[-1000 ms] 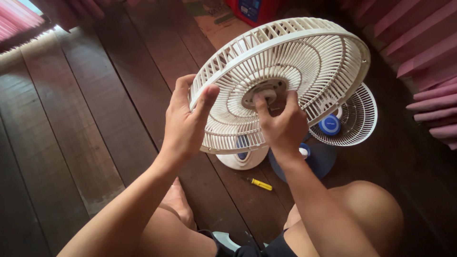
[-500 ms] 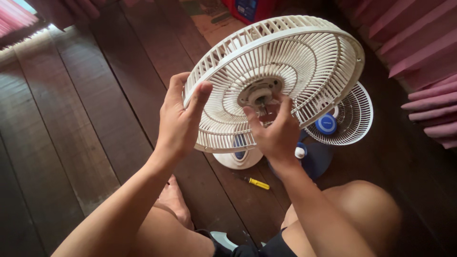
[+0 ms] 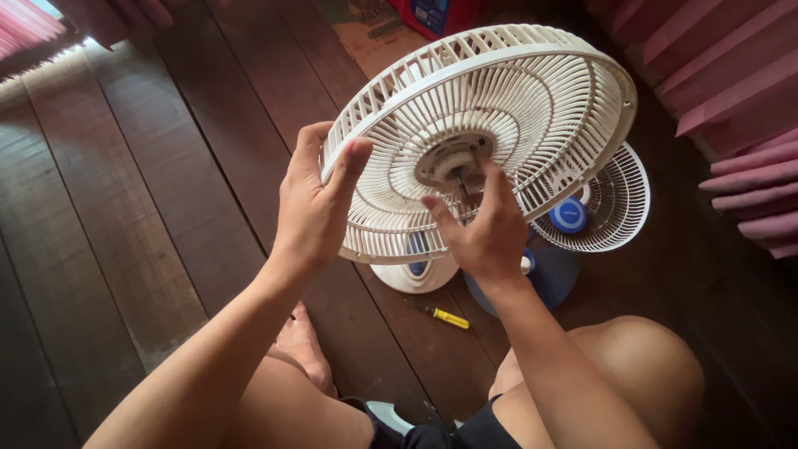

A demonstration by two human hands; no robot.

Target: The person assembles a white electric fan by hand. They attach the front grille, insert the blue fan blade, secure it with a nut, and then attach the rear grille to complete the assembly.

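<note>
Already off its stand, the fan grille [image 3: 499, 108] sits gripped in my left hand [image 3: 312, 208]; my right hand [image 3: 482, 233] pinches its hub [image 3: 453, 162]; the front guard [image 3: 603, 204] lies on the floor [image 3: 125, 208].

Both arms are bare, no sleeves. The left hand [image 3: 312, 212] and right hand [image 3: 482, 237] wear nothing. Dark shorts [image 3: 432, 432] cover the lap.

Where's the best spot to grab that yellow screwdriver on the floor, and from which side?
Take the yellow screwdriver by its thick yellow handle, coming straight down from above. It lies flat on the floorboards with bare wood around it, and the handle is the widest part; the thin dark tip points left.
</note>
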